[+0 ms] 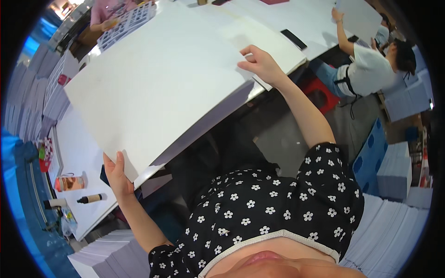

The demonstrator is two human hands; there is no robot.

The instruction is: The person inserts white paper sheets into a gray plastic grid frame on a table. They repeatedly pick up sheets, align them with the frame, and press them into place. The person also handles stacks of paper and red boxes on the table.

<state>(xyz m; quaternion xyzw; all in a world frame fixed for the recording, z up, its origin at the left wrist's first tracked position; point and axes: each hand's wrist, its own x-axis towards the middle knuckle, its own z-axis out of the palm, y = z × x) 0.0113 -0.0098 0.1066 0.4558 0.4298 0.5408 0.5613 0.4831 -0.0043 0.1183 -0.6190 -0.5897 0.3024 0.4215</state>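
A large white sheet (157,78) stretches across the table before me, its near edge bowed up a little. At its near left corner, my left hand (119,178) grips the edge, thumb on top and fingers along the side. My right hand (263,67) is over the sheet's right end, index finger and thumb curved with a gap between them; I see nothing held in it. Just beyond that hand lies a stack of off-white sheets (282,58) with a black phone (294,40) on it.
A bottle (70,183) and a dark-capped tube (89,198) are on the white table (85,153) at left. Grid trays (127,25) stand at the back, by a person in pink (104,11). Another person (368,69) sits at right near a red stool (320,92). Paper stacks (389,231) are behind.
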